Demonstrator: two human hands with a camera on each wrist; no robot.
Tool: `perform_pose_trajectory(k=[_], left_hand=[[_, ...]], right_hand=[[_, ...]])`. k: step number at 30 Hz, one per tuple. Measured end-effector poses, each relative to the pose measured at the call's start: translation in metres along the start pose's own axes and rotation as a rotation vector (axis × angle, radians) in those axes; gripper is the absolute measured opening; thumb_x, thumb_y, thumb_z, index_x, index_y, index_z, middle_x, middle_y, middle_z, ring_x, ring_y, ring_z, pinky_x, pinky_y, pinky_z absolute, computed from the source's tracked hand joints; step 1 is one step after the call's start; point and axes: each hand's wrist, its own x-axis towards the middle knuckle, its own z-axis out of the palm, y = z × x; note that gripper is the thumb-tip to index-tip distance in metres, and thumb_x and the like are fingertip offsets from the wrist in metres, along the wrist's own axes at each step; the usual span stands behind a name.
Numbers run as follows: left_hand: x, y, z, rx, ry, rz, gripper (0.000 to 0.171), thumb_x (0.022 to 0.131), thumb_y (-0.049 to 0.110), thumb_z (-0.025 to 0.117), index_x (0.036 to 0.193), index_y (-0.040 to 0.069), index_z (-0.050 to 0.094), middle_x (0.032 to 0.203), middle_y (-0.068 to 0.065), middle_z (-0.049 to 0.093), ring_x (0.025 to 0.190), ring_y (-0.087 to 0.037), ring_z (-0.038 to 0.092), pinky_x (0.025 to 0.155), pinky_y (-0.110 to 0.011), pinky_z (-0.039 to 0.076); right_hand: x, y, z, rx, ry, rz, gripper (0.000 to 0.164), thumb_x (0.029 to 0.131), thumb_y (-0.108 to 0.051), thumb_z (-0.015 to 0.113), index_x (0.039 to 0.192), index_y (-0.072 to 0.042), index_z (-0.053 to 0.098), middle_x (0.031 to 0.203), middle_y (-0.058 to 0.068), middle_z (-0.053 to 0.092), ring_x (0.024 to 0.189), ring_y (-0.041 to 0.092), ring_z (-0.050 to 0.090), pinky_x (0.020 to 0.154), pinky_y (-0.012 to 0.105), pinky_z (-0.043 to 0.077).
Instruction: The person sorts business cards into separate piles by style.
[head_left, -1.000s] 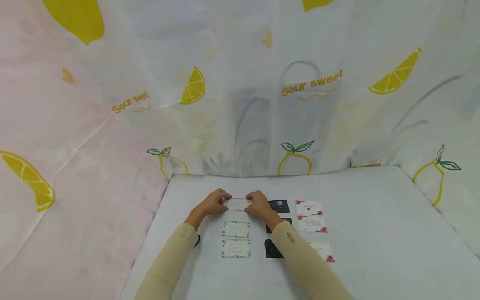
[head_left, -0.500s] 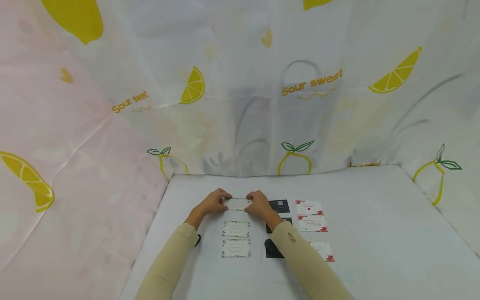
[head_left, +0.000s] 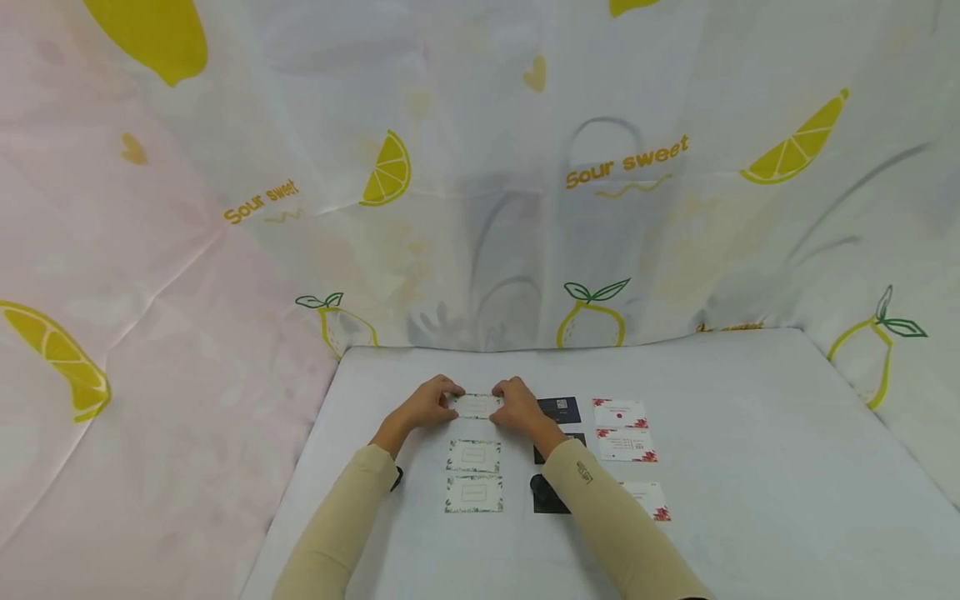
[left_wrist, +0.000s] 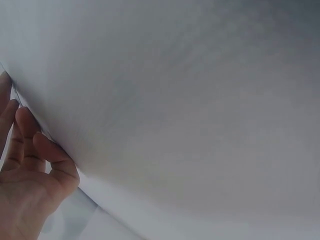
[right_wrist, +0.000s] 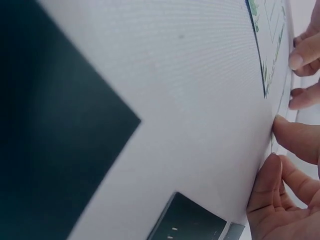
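A white card with a green leafy border (head_left: 476,407) lies at the far end of the left column on the table. My left hand (head_left: 426,404) holds its left edge, thumb at the near corner and fingers at the far one. On the opposite edge my right hand (head_left: 521,408) grips the same card in a matching way. Fingertips of both hands sit right at the tabletop in the wrist views. Nearer me in that column lie two more leafy cards, a middle one (head_left: 473,457) and a near one (head_left: 474,495).
Right of that column runs a column of black cards (head_left: 561,410), partly hidden by my right hand and sleeve. Farther right are white cards with red flowers (head_left: 619,413), the nearest one (head_left: 649,500) partly under the sleeve. A lemon-print cloth (head_left: 480,250) hangs behind the white table (head_left: 750,433).
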Motion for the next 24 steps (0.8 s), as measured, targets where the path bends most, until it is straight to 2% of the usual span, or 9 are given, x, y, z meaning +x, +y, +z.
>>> perform_pose_trajectory(k=[4, 12, 19, 24], left_hand=[[0.0009, 0.0005, 0.0, 0.01, -0.012, -0.02, 0.041, 0.082, 0.006, 0.078, 0.122, 0.009, 0.069, 0.113, -0.005, 0.057, 0.083, -0.014, 0.049, 0.075, -0.028, 0.042], [0.0009, 0.0061, -0.0053, 0.027, -0.015, -0.019, 0.042, 0.084, 0.005, 0.075, 0.124, 0.007, 0.067, 0.12, -0.009, 0.058, 0.086, -0.015, 0.051, 0.077, -0.029, 0.044], [0.0011, 0.005, -0.0085, 0.022, 0.013, -0.058, 0.044, 0.085, 0.01, 0.076, 0.127, 0.01, 0.065, 0.125, -0.009, 0.057, 0.088, -0.017, 0.053, 0.079, -0.032, 0.045], [0.0009, 0.0011, -0.0042, 0.051, -0.002, -0.039, 0.045, 0.085, 0.009, 0.076, 0.128, 0.008, 0.064, 0.124, -0.011, 0.057, 0.087, -0.016, 0.052, 0.078, -0.03, 0.045]], right_hand=[[-0.0005, 0.0001, -0.0002, 0.0, 0.001, -0.001, 0.049, 0.08, -0.012, 0.08, 0.124, 0.001, 0.063, 0.12, 0.016, 0.056, 0.105, 0.027, 0.054, 0.102, 0.044, 0.044], [0.0024, 0.0021, -0.0018, -0.01, 0.002, -0.019, 0.05, 0.081, -0.014, 0.079, 0.125, 0.001, 0.062, 0.121, 0.016, 0.056, 0.107, 0.027, 0.054, 0.101, 0.043, 0.044], [0.0054, 0.0037, -0.0047, 0.01, -0.046, 0.001, 0.056, 0.084, -0.025, 0.078, 0.131, -0.002, 0.058, 0.13, 0.016, 0.051, 0.114, 0.028, 0.053, 0.105, 0.044, 0.043], [0.0045, 0.0057, -0.0025, 0.037, -0.07, -0.002, 0.058, 0.083, -0.021, 0.079, 0.132, -0.002, 0.055, 0.131, 0.017, 0.05, 0.113, 0.028, 0.052, 0.105, 0.045, 0.042]])
